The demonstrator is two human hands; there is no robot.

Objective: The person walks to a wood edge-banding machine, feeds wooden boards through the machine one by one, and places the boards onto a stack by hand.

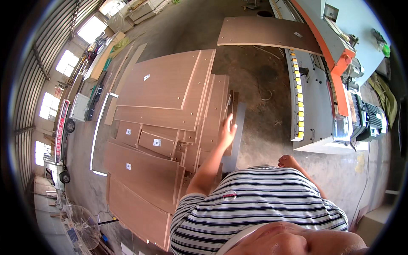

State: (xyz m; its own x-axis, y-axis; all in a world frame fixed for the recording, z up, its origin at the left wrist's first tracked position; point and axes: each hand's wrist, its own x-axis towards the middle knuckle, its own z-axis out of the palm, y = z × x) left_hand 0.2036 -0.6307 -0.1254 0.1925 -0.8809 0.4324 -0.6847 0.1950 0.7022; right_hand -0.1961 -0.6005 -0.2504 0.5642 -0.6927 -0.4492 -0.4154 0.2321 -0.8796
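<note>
My left hand (228, 132) reaches out over the right edge of a large pile of brown wooden panels (157, 80). Its fingers are apart and nothing is in them; I cannot tell whether they touch the narrow panel (231, 102) beside them. Close to my striped shirt, my right hand (288, 162) hangs with curled fingers, and no object shows in it. Small white labels and round holes mark several of the panels. Another brown panel (267, 32) lies across the bed of the orange and grey machine (314, 97) at the far right.
Yellow and white rollers (298, 97) line the machine's near edge, with a motor (374, 117) at its right end. A white frame (97, 136) runs along the left of the pile. Beyond it stand a small truck (61, 140) and a caged fan (83, 227). Concrete floor (265, 106) separates pile and machine.
</note>
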